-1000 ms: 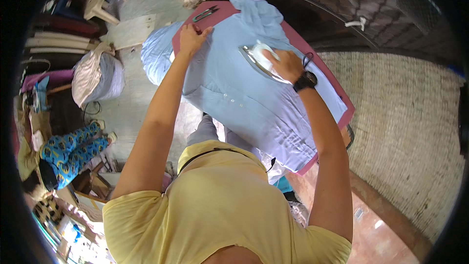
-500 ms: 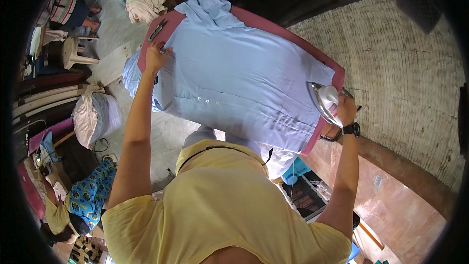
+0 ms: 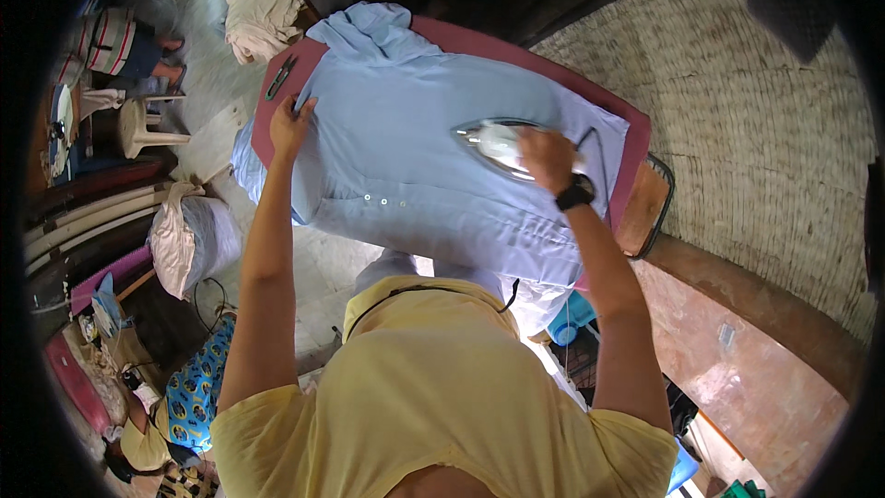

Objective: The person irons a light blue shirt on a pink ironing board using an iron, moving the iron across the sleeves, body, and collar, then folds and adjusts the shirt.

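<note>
Flat on the board, pale-blue shirt (image 3: 433, 143); left hand (image 3: 290, 124) pressing open, right hand (image 3: 546, 155) gripping iron (image 3: 493, 143)

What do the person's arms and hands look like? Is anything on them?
Both arms are bare below short yellow sleeves. The right hand has a black watch on its wrist. The left hand wears nothing: no glove, no ring that can be made out.

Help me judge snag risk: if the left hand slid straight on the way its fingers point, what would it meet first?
Probably the dark clip-like object lying on the maroon board, just beyond the left hand pressing the blue shirt.
</note>
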Demonstrator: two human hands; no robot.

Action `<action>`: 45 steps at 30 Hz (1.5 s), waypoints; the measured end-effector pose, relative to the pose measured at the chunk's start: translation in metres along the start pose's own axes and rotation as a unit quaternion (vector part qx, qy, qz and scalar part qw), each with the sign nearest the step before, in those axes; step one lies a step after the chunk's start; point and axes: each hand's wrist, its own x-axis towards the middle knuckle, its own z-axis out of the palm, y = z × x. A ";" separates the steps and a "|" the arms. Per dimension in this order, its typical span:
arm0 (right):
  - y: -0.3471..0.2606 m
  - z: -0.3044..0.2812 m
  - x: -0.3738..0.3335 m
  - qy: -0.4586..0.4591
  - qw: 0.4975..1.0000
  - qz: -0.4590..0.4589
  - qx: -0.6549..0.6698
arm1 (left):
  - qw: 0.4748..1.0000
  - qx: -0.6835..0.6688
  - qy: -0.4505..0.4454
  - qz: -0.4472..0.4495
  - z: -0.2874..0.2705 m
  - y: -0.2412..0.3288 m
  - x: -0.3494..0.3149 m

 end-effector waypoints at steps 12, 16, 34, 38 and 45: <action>-0.090 -0.024 0.058 -0.060 0.994 0.066 0.069 | 0.936 -0.033 -0.041 0.348 0.071 0.099 -0.065; 0.026 -0.041 -0.009 -0.043 0.996 0.016 -0.077 | 0.927 0.146 -0.046 0.343 0.085 0.102 -0.075; -0.067 -0.028 0.117 -0.002 0.984 0.150 0.096 | 0.927 0.165 -0.056 0.333 0.091 0.098 -0.070; -0.009 -0.045 0.062 -0.086 0.994 0.051 -0.034 | 0.928 0.175 -0.066 0.323 0.088 0.096 -0.074; 0.158 -0.053 -0.040 -0.011 0.976 0.151 -0.155 | 0.925 0.171 -0.055 0.334 0.093 0.102 -0.074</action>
